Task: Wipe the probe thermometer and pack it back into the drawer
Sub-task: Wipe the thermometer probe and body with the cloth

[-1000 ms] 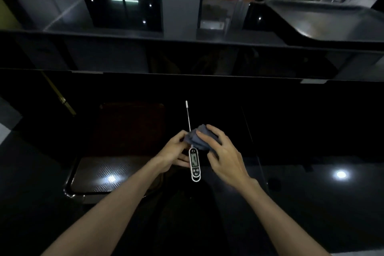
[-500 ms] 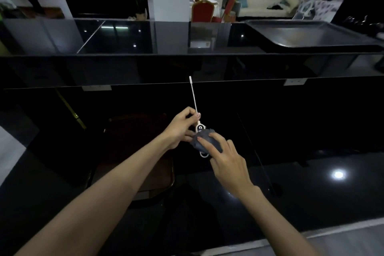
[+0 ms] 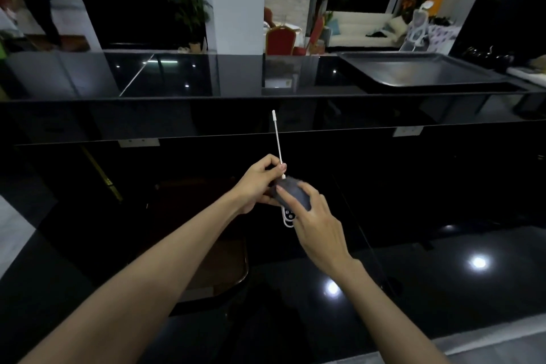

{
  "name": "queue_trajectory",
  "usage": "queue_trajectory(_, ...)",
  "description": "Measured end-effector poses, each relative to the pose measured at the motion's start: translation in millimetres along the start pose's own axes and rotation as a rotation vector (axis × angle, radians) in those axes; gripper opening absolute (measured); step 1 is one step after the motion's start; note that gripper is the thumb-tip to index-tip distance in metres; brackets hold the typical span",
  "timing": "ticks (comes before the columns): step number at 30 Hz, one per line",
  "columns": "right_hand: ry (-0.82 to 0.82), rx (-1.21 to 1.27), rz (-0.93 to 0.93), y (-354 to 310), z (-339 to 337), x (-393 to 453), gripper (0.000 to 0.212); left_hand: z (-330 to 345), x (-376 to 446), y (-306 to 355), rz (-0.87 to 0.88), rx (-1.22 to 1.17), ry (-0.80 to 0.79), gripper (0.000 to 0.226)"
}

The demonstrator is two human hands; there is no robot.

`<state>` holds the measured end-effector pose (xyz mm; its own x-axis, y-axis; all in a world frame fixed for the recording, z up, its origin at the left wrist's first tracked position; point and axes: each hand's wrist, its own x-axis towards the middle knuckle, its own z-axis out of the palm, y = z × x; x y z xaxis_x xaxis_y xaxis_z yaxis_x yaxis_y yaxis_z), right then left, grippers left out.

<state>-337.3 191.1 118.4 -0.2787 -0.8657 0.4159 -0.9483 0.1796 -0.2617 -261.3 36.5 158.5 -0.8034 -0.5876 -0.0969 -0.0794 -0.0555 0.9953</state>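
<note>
A: Head view: where's the probe thermometer [image 3: 278,145]?

B: Mid-air above the black tabletop [image 3: 443,289], probe pointing to 12 o'clock. Left hand [image 3: 260,183] pinches the probe's base; right hand [image 3: 313,216] presses a grey cloth [image 3: 291,190] around the body.

A: Handling?

B: Likely light, thin, bendable; hold the body.

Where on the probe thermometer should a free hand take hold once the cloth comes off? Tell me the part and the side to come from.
Grip the white body at its lower end, coming from below and to the right. The probe thermometer points its thin stem up and away, too slim for a firm hold, and the left hand already pinches the stem's base. The right hand presses the grey cloth over the upper body.
</note>
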Motion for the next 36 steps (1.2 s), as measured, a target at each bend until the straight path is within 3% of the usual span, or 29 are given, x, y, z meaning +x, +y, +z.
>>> queue_trajectory(3, -0.044, -0.015, -0.074, 6, 4, -24, 0.075, -12, -1, 2, -0.015, -0.018, 0.027, 0.017)
queue_trajectory(5, -0.070, -0.058, -0.160, 14, -1, -30, 0.068, -18, -2, 2, -0.020, -0.019, 0.031, 0.016)
queue_trajectory(10, 0.070, -0.002, -0.044, 5, -16, 14, 0.061, -14, -2, 4, 0.000, 0.024, 0.004, 0.017)
queue_trajectory(18, 0.010, -0.059, -0.176, 12, 9, -16, 0.077, -25, 7, 14, -0.008, -0.026, 0.090, 0.018)
queue_trajectory(24, 0.161, -0.077, -0.228, 15, -4, -5, 0.060, -24, 8, 13, -0.005, -0.028, 0.085, 0.016)
queue_trajectory(28, 0.149, -0.154, -0.291, 12, 9, -3, 0.055, -21, 9, 15, -0.007, -0.018, 0.102, 0.016)
queue_trajectory(31, 0.124, -0.142, -0.261, 29, 16, -16, 0.065, -26, 7, 14, -0.029, -0.026, 0.119, 0.016)
queue_trajectory(36, 0.208, -0.096, -0.176, 38, -5, -11, 0.053, -29, 6, 10, -0.039, -0.033, 0.119, 0.016)
